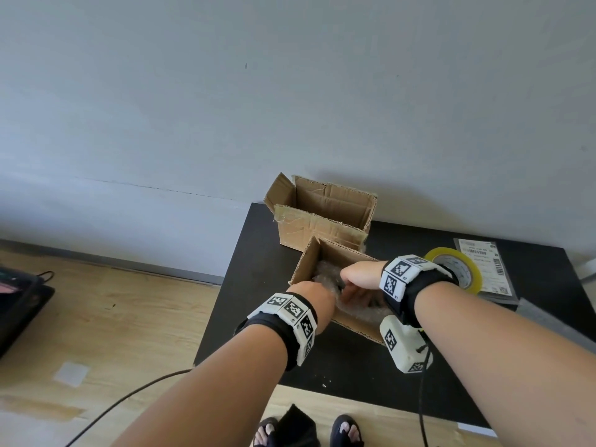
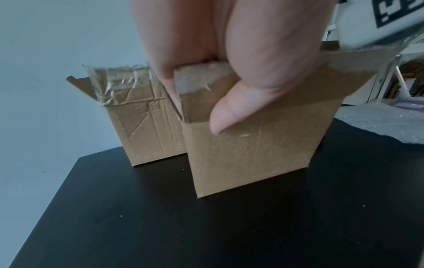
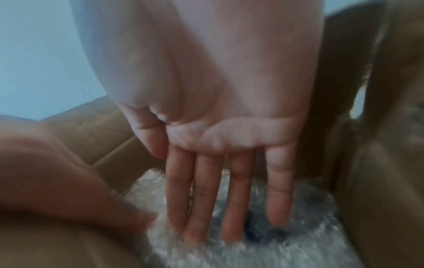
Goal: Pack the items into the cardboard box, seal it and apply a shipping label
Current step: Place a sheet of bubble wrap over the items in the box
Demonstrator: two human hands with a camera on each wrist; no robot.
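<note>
An open cardboard box (image 1: 309,263) stands on the black table (image 1: 254,285), lined with bubble wrap (image 1: 325,273). My left hand (image 1: 314,295) grips the box's near left corner: in the left wrist view its thumb (image 2: 231,108) lies outside the wall (image 2: 252,154) and the fingers reach inside over the flap. My right hand (image 1: 354,279) reaches down into the box. Its straight fingers (image 3: 231,199) press on the bubble wrap (image 3: 309,217), which covers something dark. What the dark thing is cannot be made out.
A second, empty open box (image 1: 319,221) with torn tape stands just behind, by the wall. A yellow tape roll (image 1: 458,269) lies on shipping labels (image 1: 483,262) at the right. A loose bubble wrap sheet (image 1: 548,321) lies beyond them. A cable trails over the wooden floor.
</note>
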